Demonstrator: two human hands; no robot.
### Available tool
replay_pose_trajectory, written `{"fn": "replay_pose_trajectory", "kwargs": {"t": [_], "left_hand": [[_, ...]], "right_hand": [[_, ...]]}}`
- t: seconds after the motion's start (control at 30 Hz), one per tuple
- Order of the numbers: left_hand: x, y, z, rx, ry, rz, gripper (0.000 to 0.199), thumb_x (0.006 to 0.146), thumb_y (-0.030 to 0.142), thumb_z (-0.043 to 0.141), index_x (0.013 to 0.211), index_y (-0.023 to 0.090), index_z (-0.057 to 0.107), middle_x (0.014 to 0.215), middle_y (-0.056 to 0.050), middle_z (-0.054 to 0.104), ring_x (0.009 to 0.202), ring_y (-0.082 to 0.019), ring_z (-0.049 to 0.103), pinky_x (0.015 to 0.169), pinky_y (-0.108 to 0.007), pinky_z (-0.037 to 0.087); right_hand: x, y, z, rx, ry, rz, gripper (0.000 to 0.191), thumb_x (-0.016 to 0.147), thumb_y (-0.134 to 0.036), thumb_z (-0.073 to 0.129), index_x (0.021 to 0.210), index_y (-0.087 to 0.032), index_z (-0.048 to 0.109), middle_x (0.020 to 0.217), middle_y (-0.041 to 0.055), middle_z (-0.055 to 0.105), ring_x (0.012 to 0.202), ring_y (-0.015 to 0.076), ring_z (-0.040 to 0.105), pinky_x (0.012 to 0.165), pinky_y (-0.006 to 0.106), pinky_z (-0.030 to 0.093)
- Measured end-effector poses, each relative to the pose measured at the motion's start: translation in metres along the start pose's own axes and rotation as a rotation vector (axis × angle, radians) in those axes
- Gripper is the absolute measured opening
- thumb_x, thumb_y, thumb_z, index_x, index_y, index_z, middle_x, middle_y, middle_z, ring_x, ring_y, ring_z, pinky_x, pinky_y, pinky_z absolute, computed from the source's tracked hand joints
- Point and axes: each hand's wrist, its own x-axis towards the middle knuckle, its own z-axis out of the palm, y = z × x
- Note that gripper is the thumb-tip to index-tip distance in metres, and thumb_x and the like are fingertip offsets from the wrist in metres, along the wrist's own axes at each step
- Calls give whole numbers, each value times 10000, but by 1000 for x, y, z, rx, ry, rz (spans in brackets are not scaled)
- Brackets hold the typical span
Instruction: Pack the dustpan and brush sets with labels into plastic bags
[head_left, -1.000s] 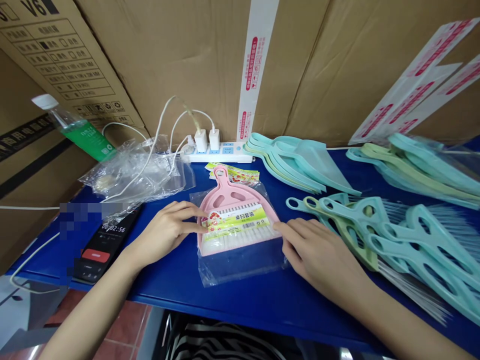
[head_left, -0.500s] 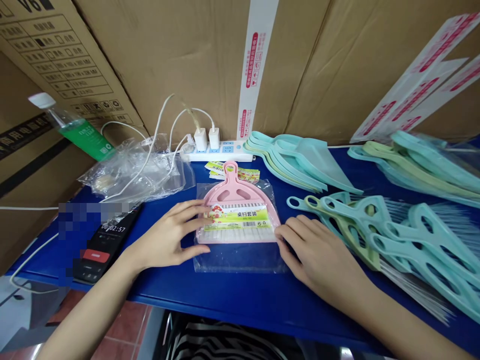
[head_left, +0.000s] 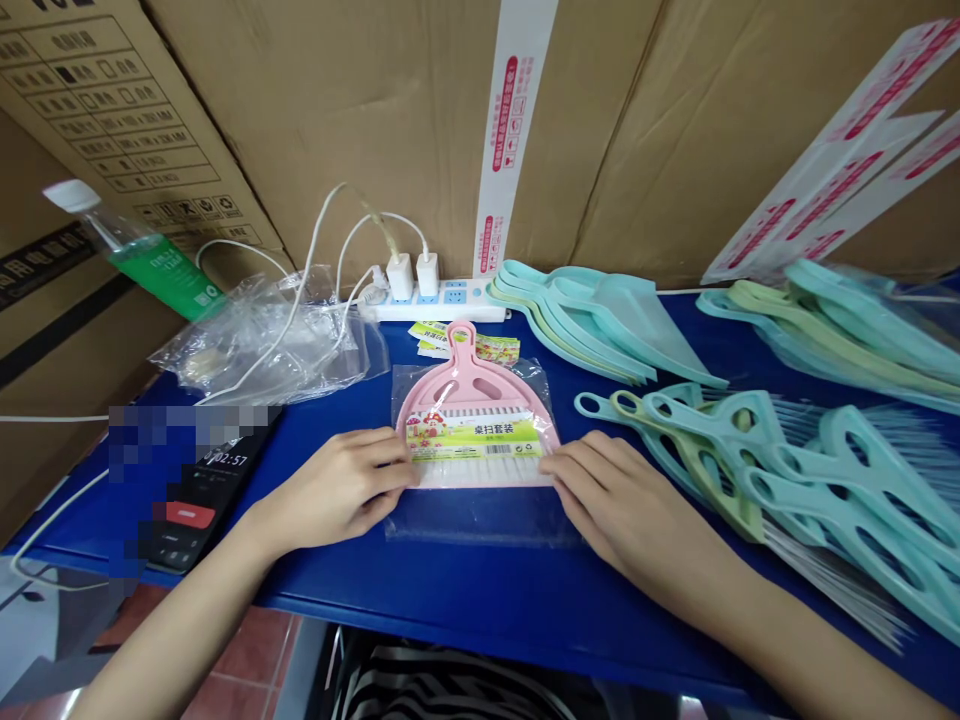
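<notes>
A pink dustpan and brush set (head_left: pixel 461 392) lies flat in a clear plastic bag (head_left: pixel 480 518) in the middle of the blue table, handle pointing away from me. A printed green and white label card (head_left: pixel 504 430) covers the brush's upper part. My left hand (head_left: pixel 349 490) is closed on the set's lower left edge, thumb and fingers together. At the lower right corner, the fingers of my right hand (head_left: pixel 626 515) pinch the edge through the bag. The fingertips of both hands are partly hidden.
Several turquoise and green brushes (head_left: pixel 832 470) lie at the right, with stacked dustpans (head_left: pixel 600 310) behind. A power strip (head_left: pixel 450 305) and spare label cards (head_left: pixel 491 348) are at the back. Left are crumpled plastic bags (head_left: pixel 289 345), a bottle (head_left: pixel 161 270) and a phone (head_left: pixel 206 490).
My left hand has closed from spread fingers onto the set's left edge. My right fingers have shifted slightly left over the right corner. The set has stayed put.
</notes>
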Motion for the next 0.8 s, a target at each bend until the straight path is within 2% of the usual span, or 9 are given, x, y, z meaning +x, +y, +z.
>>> {"fn": "replay_pose_trajectory", "kwargs": {"t": [0.13, 0.4, 0.6, 0.8], "left_hand": [[-1, 0, -1, -5, -17, -2, 235, 917, 107, 431, 886, 178, 653, 815, -35, 638, 762, -161, 584, 687, -266, 489], [0, 1, -3, -30, -39, -23, 242, 921, 104, 423, 860, 189, 642, 848, -28, 640, 785, -153, 587, 710, -262, 482], [0, 0, 1, 17, -22, -29, 207, 968, 184, 440, 866, 179, 621, 828, -23, 635, 768, -151, 592, 711, -270, 490], [0, 0, 3, 67, 4, -16, 237, 992, 213, 416, 892, 177, 627, 818, -28, 647, 750, -148, 601, 706, -274, 507]], "right_hand": [[0, 1, 2, -3, -45, 6, 258, 912, -38, 401, 833, -170, 608, 808, 59, 637, 748, 212, 506, 695, 338, 358], [-3, 3, 4, 52, -1, 28, 272, 919, -27, 416, 757, -178, 575, 730, 36, 591, 702, 194, 454, 651, 317, 314], [-3, 2, 1, -1, -71, -15, 275, 931, -52, 384, 791, -179, 584, 794, 57, 593, 747, 210, 489, 700, 336, 391], [-6, 3, 1, 86, -130, 35, 309, 943, -48, 325, 854, -181, 589, 909, 61, 607, 741, 174, 583, 612, 300, 463]]}}
